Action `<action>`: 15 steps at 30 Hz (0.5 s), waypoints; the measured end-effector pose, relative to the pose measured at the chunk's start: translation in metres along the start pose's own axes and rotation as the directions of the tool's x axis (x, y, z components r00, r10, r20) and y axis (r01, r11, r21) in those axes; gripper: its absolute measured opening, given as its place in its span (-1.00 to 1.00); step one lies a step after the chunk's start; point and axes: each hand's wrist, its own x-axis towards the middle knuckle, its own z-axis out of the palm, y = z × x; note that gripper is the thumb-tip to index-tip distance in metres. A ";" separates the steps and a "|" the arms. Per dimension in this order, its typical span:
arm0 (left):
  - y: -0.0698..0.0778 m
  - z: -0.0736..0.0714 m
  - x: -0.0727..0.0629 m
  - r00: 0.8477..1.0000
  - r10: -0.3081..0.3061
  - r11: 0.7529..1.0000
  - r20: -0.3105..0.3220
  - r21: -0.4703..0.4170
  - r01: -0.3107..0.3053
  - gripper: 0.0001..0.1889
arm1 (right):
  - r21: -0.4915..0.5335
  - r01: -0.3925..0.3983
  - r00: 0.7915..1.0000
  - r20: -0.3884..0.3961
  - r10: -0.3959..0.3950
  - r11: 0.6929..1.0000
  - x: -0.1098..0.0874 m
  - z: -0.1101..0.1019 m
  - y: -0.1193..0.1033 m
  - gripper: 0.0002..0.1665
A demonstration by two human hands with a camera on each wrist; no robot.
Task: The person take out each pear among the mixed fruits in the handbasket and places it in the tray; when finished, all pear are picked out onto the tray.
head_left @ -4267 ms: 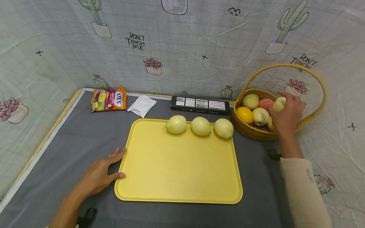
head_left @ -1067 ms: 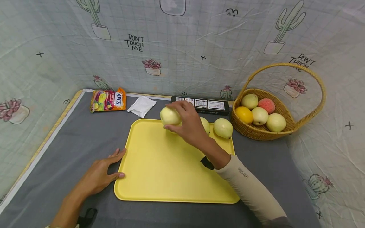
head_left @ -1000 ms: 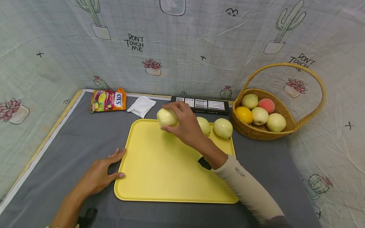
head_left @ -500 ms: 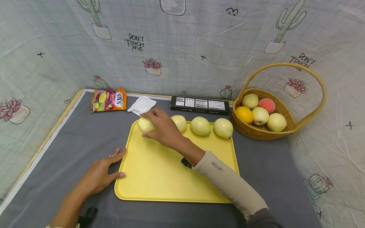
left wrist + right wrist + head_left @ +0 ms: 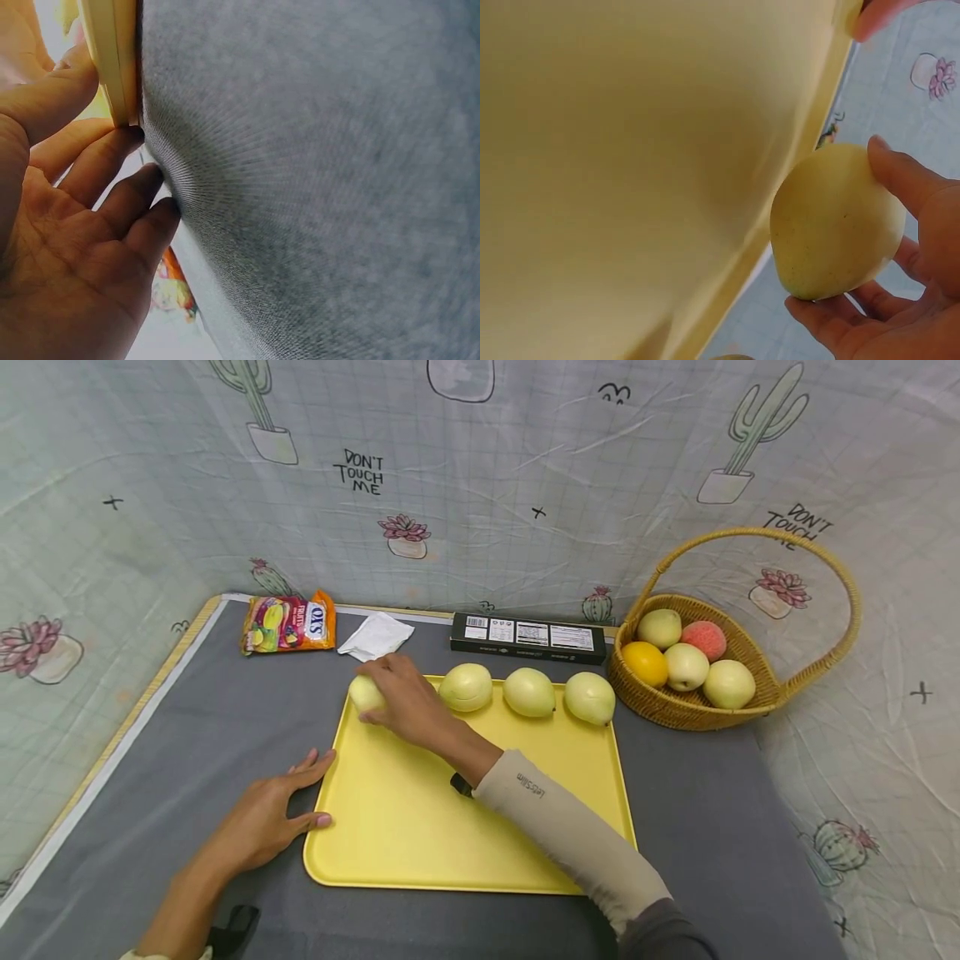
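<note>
Pear (image 5: 365, 693) has moved left past 3 other pears (image 5: 528, 692) to far left of yellow tray (image 5: 390, 827), grasped by right hand (image 5: 408, 703); effectively 4th in row. Left hand (image 5: 262, 818), grip relaxed, touches tray's left edge.

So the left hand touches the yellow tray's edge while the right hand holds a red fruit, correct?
Not red: the right hand holds a pale yellow fruit, as the right wrist view shows. The left hand does touch the edge of the yellow tray.
</note>
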 end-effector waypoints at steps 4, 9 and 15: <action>0.001 0.000 0.000 1.000 -0.006 1.000 0.004 -0.002 0.006 -0.02 | 0.014 -0.032 0.999 0.005 0.032 0.999 0.005 0.006 0.003 -0.23; 0.002 -0.001 0.001 1.000 -0.014 1.000 0.004 0.004 0.014 -0.03 | 0.031 -0.068 0.998 -0.010 0.069 0.997 0.009 0.010 0.006 -0.22; 0.002 -0.001 0.000 1.000 -0.005 1.000 -0.003 0.015 0.005 -0.03 | 0.019 -0.081 0.996 -0.027 0.082 0.997 0.009 0.010 0.007 -0.20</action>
